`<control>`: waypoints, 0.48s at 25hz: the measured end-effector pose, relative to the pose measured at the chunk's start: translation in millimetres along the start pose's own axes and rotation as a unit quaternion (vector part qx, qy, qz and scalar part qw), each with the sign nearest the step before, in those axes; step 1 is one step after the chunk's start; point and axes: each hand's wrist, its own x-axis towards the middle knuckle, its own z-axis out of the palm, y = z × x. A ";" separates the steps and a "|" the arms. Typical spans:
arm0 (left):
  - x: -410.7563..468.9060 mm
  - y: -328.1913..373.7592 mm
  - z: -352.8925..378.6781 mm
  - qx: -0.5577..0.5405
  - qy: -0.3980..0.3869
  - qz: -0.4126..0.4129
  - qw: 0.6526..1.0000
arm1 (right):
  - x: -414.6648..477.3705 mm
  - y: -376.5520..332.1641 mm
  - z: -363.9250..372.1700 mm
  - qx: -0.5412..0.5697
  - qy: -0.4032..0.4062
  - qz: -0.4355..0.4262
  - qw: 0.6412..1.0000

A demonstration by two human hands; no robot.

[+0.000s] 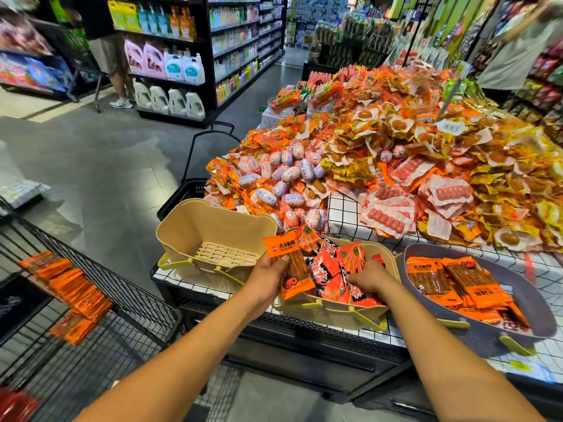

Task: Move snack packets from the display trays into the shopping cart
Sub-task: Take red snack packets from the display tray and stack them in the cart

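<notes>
While the left hand [268,271] pinches 1 orange packet [292,266] between thumb and fingers, holding it upright over the near-left corner of the middle beige tray [329,313], the right hand [370,277] is down inside that tray, its fingers curled round a bunch of red packets [353,257]. Just left stands a second beige tray [213,226], its slotted floor showing. To the right, a grey tray [545,318] holds a pile of orange packs [475,287]. The shopping cart [137,315] stands at the person's left, with several orange packets [70,281] lying in it. Behind the 3 trays rises a heap of sausage snacks [396,147].
</notes>
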 end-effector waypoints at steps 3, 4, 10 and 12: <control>-0.8 0.3 0.3 -0.001 -0.001 0.001 1.000 | 0.4 0.9 13.1 -0.096 0.055 0.009 0.994; -1.4 0.7 0.4 -0.004 -0.001 0.000 1.000 | -0.7 0.0 14.0 -0.094 0.081 0.001 0.992; -11.7 17.6 -14.7 -0.024 -0.012 -0.009 1.000 | -22.1 -27.5 -8.5 0.189 0.094 -0.104 0.972; -20.8 30.9 -32.3 -0.026 -0.026 -0.007 0.999 | -44.5 -54.8 -17.3 0.319 0.051 -0.139 0.936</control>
